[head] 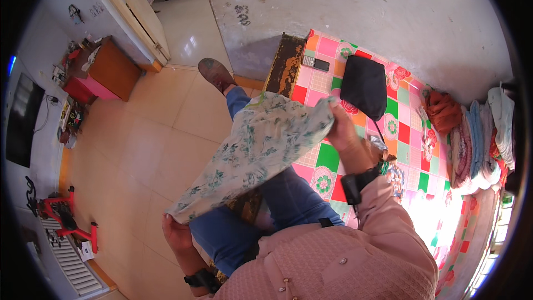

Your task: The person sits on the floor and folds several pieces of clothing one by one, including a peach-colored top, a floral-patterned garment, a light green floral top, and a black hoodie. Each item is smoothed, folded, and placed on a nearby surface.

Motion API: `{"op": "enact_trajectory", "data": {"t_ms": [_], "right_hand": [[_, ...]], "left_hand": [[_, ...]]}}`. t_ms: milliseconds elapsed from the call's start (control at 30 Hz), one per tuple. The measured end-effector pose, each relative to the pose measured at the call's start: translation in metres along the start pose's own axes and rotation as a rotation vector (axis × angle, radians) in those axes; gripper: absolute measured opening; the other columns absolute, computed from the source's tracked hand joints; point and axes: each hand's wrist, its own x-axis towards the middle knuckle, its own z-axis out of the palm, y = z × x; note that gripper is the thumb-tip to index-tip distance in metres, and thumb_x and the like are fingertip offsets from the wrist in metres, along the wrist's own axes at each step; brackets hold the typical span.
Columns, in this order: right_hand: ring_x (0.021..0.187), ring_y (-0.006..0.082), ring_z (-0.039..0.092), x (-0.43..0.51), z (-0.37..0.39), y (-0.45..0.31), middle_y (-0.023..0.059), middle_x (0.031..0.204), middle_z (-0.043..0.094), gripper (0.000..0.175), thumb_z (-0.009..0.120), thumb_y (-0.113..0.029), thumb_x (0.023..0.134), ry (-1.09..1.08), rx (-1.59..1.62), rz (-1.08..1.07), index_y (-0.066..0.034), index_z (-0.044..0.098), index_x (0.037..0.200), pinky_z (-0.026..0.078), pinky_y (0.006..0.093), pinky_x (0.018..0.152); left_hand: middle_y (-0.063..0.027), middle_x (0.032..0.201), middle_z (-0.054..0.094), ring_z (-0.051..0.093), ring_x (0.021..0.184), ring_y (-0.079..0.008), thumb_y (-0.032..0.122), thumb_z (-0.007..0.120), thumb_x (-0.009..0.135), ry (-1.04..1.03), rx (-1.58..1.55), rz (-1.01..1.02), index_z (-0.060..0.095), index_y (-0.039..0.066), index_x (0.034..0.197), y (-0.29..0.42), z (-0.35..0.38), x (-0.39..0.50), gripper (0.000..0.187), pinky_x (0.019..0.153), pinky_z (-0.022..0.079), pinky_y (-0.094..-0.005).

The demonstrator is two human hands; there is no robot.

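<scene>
A thin white cloth with a green leaf print (258, 141) is stretched across my lap between both hands. Its upper edge near my knee shows a lime-green border. My left hand (177, 233) pinches one corner at the lower left, out over the floor. At the other end, my right hand (343, 127) grips the bunched cloth above the bed cover, with the fingers partly hidden by the fabric. Beneath the cloth are my legs in blue jeans (291, 196). What garment or cover the cloth is, I cannot tell.
On the checked floral bed cover (329, 154) lie a black bag (364, 85) and a keypad phone (315, 63). Folded clothes (474, 141) are stacked at the right. To the left stand a wooden desk (110, 68) and a red exercise machine (68, 216) on the tiled floor (137, 166).
</scene>
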Motion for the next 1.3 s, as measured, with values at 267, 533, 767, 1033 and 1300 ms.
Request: {"op": "enact_trajectory", "data": {"t_ms": [267, 533, 767, 1033, 1300], "right_hand": [[0.101, 0.0196, 0.060, 0.016, -0.001, 0.053, 0.0078, 0.109, 0.063, 0.039, 0.049, -0.036, 0.094, 0.133, -0.222, 0.230, -0.0035, 0.057, 0.113, 0.046, 0.0374, 0.092], [0.087, 0.0189, 0.066, -0.010, -0.056, 0.106, 0.0093, 0.095, 0.067, 0.031, 0.060, -0.024, 0.088, 0.155, -0.290, 0.335, 0.0005, 0.061, 0.106, 0.053, 0.0325, 0.080], [0.108, 0.0244, 0.058, -0.028, -0.022, 0.038, 0.0123, 0.119, 0.059, 0.044, 0.053, -0.032, 0.092, 0.009, 0.180, 0.283, -0.0028, 0.048, 0.125, 0.046, 0.0409, 0.096], [0.081, 0.0329, 0.060, -0.049, 0.046, 0.112, 0.0147, 0.091, 0.057, 0.026, 0.056, -0.029, 0.085, -0.442, -1.519, -0.177, -0.0058, 0.057, 0.095, 0.048, 0.0418, 0.070], [0.084, 0.0318, 0.063, -0.066, 0.055, 0.106, 0.0130, 0.093, 0.064, 0.024, 0.057, -0.021, 0.086, -0.596, -1.347, -0.179, -0.0075, 0.064, 0.104, 0.051, 0.0380, 0.073]], "left_hand": [[-0.0128, 0.121, 0.057, 0.054, 0.113, -0.0283, 0.019, 0.048, 0.091, -0.039, -0.048, -0.084, 0.052, 0.003, 0.116, -0.024, -0.004, 0.022, 0.030, 0.097, 0.042, -0.0441], [-0.0147, 0.120, 0.057, 0.053, 0.115, -0.0286, 0.016, 0.046, 0.093, 0.061, -0.018, -0.085, 0.051, 0.002, 0.117, -0.019, -0.029, 0.006, 0.029, 0.095, 0.045, -0.0434], [-0.0139, 0.121, 0.058, 0.054, 0.114, -0.0281, 0.017, 0.047, 0.094, 0.001, -0.076, -0.112, 0.051, 0.002, 0.118, -0.034, -0.031, 0.015, 0.029, 0.095, 0.045, -0.0419], [-0.0116, 0.116, 0.060, 0.058, 0.108, -0.0262, 0.017, 0.051, 0.090, 0.045, -0.013, -0.198, 0.053, 0.005, 0.113, -0.044, -0.026, 0.021, 0.026, 0.090, 0.048, -0.0418], [-0.0115, 0.117, 0.059, 0.058, 0.109, -0.0261, 0.016, 0.050, 0.090, 0.093, 0.021, -0.179, 0.053, 0.005, 0.112, -0.053, -0.033, 0.007, 0.025, 0.087, 0.051, -0.0404]]}}
